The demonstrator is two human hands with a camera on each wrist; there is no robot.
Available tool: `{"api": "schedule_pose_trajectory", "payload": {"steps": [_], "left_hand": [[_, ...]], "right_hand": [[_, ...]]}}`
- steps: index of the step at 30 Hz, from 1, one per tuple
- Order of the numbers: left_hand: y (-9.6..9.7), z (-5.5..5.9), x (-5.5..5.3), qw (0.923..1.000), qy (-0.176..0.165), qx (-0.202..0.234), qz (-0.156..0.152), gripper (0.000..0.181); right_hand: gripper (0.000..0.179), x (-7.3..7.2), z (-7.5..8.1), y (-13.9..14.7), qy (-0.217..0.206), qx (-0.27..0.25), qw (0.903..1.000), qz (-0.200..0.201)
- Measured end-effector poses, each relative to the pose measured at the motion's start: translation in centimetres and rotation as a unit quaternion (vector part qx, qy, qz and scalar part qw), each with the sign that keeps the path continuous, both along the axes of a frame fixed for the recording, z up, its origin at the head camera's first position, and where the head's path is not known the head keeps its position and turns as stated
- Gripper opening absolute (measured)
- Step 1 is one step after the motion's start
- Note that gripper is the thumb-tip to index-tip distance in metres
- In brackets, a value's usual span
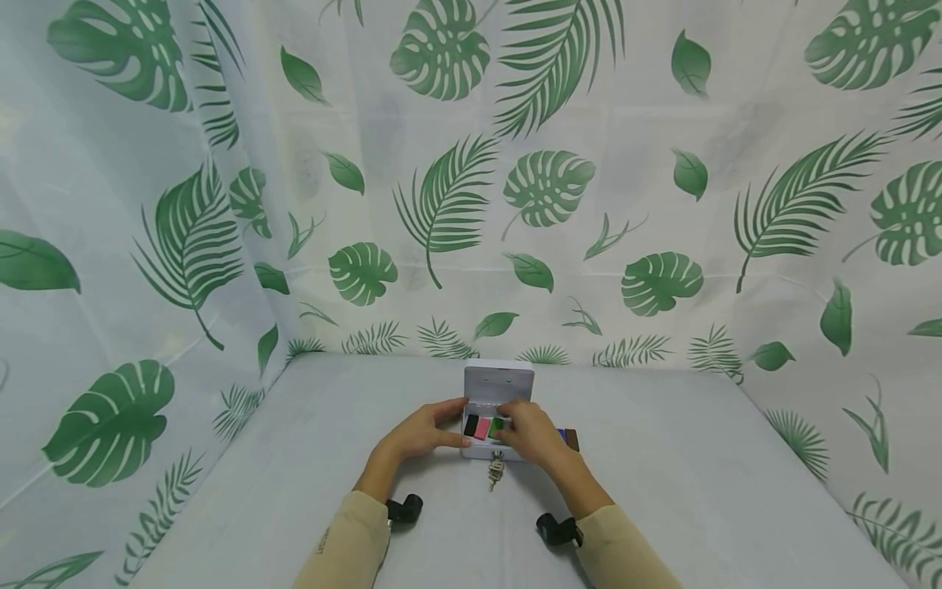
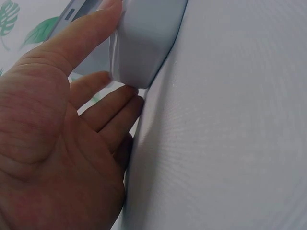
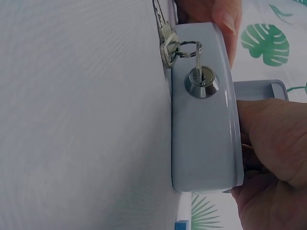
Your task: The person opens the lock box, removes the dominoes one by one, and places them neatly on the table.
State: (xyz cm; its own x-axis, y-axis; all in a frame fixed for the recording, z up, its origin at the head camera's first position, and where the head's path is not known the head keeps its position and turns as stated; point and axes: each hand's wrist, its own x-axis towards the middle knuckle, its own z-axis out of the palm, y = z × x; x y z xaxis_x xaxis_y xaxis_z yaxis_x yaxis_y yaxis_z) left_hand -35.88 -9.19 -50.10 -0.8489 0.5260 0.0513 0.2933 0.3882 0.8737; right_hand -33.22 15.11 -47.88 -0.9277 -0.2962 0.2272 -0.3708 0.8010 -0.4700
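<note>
A small light-grey metal cash box rests on the table with its lid raised. My left hand holds the box's left end, thumb on the front rim and fingers by the side and back. Inside lie a black block and a pink block. Over the right half of the box, my right hand pinches a green block between thumb and fingers; in the right wrist view its fingertips are hidden behind the box wall. A key sits in the front lock.
More keys hang from the ring in front of the box. Just right of it, partly behind my right hand, lie a blue block and a brown block. A white leaf-printed curtain stands behind the white-covered table.
</note>
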Motion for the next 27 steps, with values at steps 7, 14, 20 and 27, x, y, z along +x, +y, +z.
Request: {"api": "schedule_pose_trajectory", "payload": {"steps": [7, 14, 20, 27], "left_hand": [[0.04, -0.1, 0.04, 1.0, -0.002, -0.005, 0.004, 0.086], [0.05, -0.14, -0.05, 1.0, -0.002, -0.004, 0.005, 0.086], [0.04, -0.13, -0.09, 1.0, 0.001, -0.004, 0.005, 0.087], [0.02, -0.09, -0.11, 1.0, -0.001, -0.003, 0.002, 0.087]], "right_hand": [[0.04, 0.13, -0.03, -0.05, -0.008, 0.006, 0.9999, -0.003], [0.039, 0.08, -0.13, -0.16, -0.006, 0.014, 0.9998, -0.008], [0.039, -0.06, -0.06, -0.34, 0.0, 0.021, 0.9998, -0.005], [0.039, -0.18, -0.22, -0.49, 0.009, 0.034, 0.9994, -0.006]]}}
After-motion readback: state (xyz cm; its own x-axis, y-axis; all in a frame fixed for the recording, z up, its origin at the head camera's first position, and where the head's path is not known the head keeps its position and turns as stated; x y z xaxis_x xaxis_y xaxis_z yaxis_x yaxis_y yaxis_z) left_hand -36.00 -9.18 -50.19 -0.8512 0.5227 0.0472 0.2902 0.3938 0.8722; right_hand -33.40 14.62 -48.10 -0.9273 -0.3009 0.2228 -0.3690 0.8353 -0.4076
